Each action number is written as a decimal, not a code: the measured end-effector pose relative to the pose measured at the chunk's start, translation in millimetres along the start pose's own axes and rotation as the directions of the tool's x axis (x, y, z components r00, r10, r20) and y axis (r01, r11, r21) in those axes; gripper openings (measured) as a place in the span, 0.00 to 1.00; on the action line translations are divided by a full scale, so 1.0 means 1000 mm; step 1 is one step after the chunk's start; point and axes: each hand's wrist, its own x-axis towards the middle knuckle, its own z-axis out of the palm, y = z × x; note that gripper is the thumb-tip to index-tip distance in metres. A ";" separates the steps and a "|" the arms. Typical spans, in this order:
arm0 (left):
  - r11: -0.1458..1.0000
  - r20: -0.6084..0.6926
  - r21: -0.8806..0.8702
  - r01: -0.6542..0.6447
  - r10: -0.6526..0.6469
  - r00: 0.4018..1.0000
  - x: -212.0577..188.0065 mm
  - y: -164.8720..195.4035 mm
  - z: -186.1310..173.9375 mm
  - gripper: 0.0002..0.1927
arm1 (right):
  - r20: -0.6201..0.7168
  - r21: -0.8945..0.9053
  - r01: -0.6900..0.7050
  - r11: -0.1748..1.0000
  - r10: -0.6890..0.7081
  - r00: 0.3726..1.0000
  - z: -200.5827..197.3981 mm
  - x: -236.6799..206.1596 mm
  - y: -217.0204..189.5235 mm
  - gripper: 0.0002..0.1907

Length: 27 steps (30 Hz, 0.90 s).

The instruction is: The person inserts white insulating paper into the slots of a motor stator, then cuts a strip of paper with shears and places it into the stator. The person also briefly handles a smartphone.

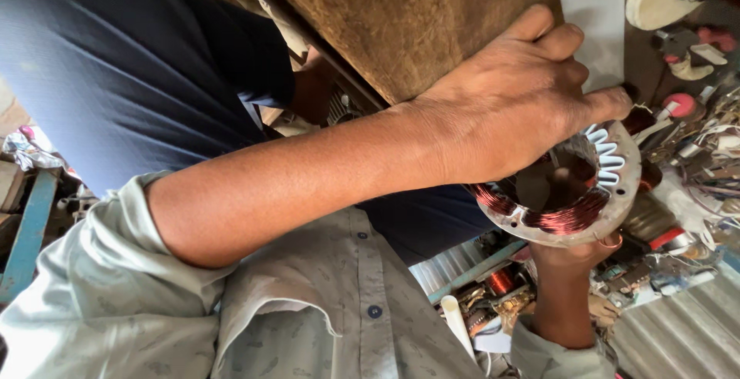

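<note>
My left hand [516, 101] reaches across from the left, my forearm bare below a rolled pale green sleeve. It grips the top of a round metal motor stator [624, 194] with copper wire coils [570, 217] and white slot liners [609, 155]. My right hand [574, 259], wearing a ring, holds up the stator's lower rim from below. The stator's centre is partly hidden behind my left hand.
A brown wooden board [408, 16] lies above my left hand. A person in a dark blue shirt [131, 63] is close at the left. At right, a cluttered bench holds wire spools [501, 280], red-capped parts [678, 105] and loose wires. Corrugated metal sheet [686, 333] shows at lower right.
</note>
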 end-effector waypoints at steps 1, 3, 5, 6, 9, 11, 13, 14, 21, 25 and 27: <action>1.000 0.000 0.004 0.003 -0.003 1.000 0.000 0.000 0.001 0.25 | -0.007 -0.030 0.026 0.999 -0.026 1.000 -0.002 -0.004 0.003 0.21; 1.000 0.006 0.006 -0.005 0.005 1.000 -0.001 0.000 0.003 0.26 | 0.082 -0.063 0.039 0.997 -0.034 0.996 -0.012 -0.012 0.014 0.18; 0.999 -0.020 0.028 -0.017 0.018 1.000 -0.001 0.000 0.004 0.26 | 0.126 -0.103 0.046 0.994 -0.033 0.992 -0.021 -0.020 0.022 0.13; 0.999 -0.033 0.045 -0.020 0.021 0.999 -0.001 -0.001 0.004 0.26 | 0.130 -0.126 0.040 0.991 -0.024 0.991 -0.025 -0.026 0.024 0.09; 0.999 -0.020 0.035 -0.035 0.035 0.999 -0.002 -0.002 0.003 0.24 | 0.160 -0.175 0.001 0.985 0.027 0.987 -0.032 -0.043 0.029 0.08; 0.992 -0.014 0.118 -0.053 0.055 0.998 -0.001 -0.003 0.002 0.24 | 0.178 -0.202 -0.049 0.978 0.086 0.980 -0.033 -0.054 0.033 0.10; 0.983 0.036 0.172 -0.061 0.055 0.998 0.001 -0.002 0.000 0.24 | 0.194 -0.224 -0.117 0.968 0.161 0.968 -0.032 -0.066 0.040 0.13; 0.982 0.086 0.181 -0.060 0.045 0.995 0.002 -0.001 -0.002 0.25 | 0.141 -0.158 -0.102 0.982 0.125 0.982 -0.025 -0.070 0.045 0.11; 0.994 0.200 0.053 -0.097 0.085 0.976 -0.014 0.003 -0.006 0.25 | -0.205 0.153 -0.214 0.965 0.243 0.948 0.049 -0.131 0.050 0.07; 0.962 0.271 0.241 -0.130 0.062 0.960 -0.031 -0.002 0.000 0.11 | -0.309 0.029 -0.191 0.981 0.191 0.932 0.074 -0.130 0.061 0.06; 0.981 0.344 0.193 -0.005 -0.063 0.937 -0.033 -0.001 -0.001 0.10 | -0.399 0.118 -0.178 0.977 0.211 0.892 0.074 -0.110 0.061 0.07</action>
